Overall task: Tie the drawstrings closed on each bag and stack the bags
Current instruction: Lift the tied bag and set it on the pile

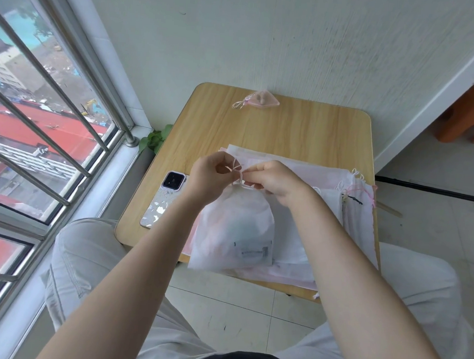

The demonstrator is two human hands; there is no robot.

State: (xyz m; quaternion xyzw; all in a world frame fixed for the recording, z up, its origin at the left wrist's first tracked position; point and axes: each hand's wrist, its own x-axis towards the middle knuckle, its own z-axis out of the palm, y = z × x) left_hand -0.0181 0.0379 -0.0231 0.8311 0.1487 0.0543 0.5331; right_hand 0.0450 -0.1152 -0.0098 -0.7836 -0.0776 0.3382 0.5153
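A white translucent drawstring bag (234,229) lies on a pile of flat white and pink bags (321,181) on the small wooden table (289,127). Its mouth is gathered at the top. My left hand (211,177) and my right hand (277,179) meet just above that mouth, each pinching an end of the white drawstring (238,169). A small pink bag (261,99), tied shut, lies alone at the table's far edge by the wall.
A phone (162,199) lies face down on the table's left side. A window with metal bars (39,128) runs along the left. A green plant (155,141) sits by the sill. A wooden stool (473,113) stands at the far right.
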